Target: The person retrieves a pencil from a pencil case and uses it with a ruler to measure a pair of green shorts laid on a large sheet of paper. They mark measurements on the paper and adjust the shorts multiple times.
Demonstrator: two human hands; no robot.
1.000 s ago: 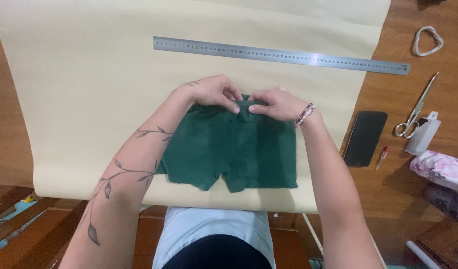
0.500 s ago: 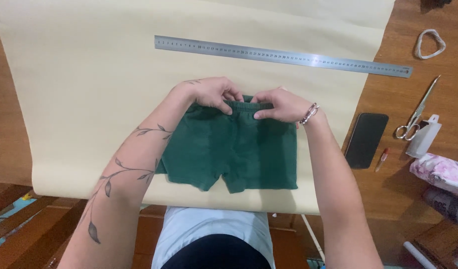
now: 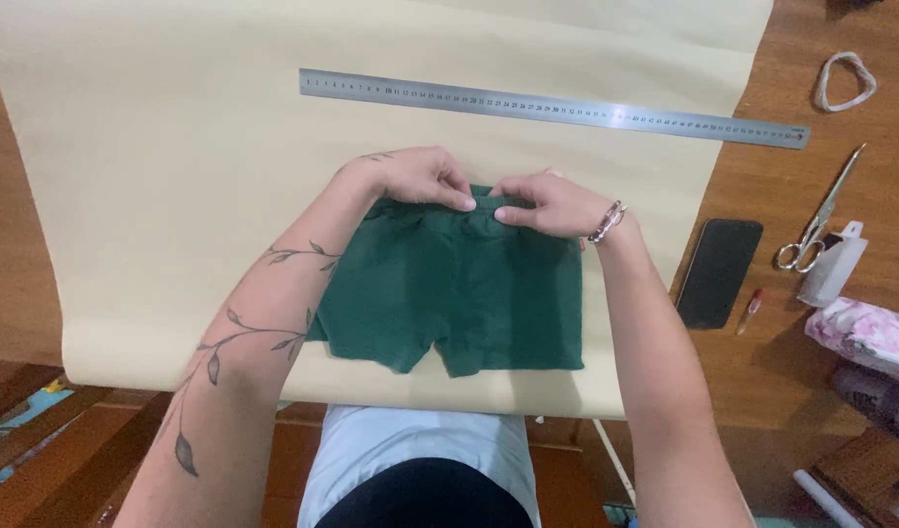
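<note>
Little has shifted since a moment ago: both hands stay at the waistband of the green shorts [image 3: 449, 293], fingers edging only slightly along it. The left hand [image 3: 415, 176] pinches the waistband left of its middle, and the right hand [image 3: 547, 203], a bracelet at its wrist, pinches it just beside, the fingertips of the two nearly touching. The shorts lie flat, legs toward the person, on a wide sheet of cream paper [image 3: 176, 147] that covers most of the wooden counter [image 3: 821, 391]. Beyond the hands a long steel ruler [image 3: 552, 108] lies across the paper. Off the paper's right edge, on bare wood, lie a dark phone [image 3: 719, 272], a pair of scissors [image 3: 821, 220], a small white bottle [image 3: 833, 266], a loop of white cord [image 3: 845, 80] and a pink flowered cloth [image 3: 865, 332].
</note>
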